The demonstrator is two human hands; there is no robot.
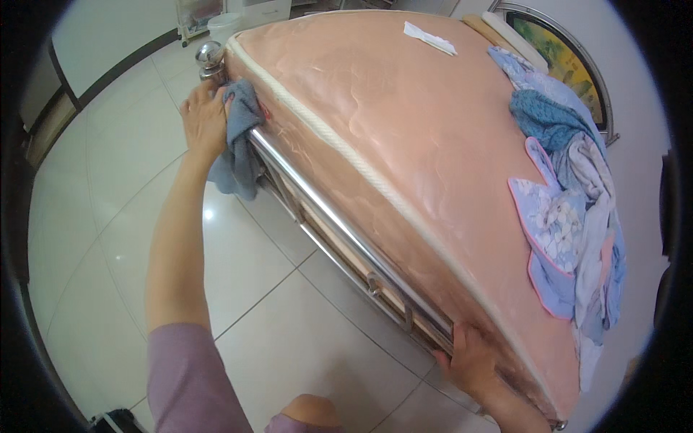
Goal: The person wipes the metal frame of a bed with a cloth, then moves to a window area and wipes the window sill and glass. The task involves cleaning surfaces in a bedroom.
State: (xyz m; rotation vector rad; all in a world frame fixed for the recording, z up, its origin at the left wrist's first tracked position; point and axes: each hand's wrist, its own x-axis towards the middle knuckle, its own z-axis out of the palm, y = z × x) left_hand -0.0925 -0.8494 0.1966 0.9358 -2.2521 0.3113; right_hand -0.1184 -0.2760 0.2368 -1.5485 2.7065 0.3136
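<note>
My left hand presses a grey-blue cloth against the end of a metal bed rail, just below a post with a shiny ball finial. The cloth's loose end hangs down beside the frame. Lower right, my right hand grips the polished metal rail, with the thumb underneath. A mattress with a glossy pinkish cover and cream piping lies against the rail on the inner side. Part of my right fingers is hidden between rail and mattress.
Rumpled floral bedding and a teal cloth lie along the mattress's far side, by a headboard with a picture panel. A folded white paper or cloth rests on top. Glossy tiles cover the floor; a white bucket stands behind.
</note>
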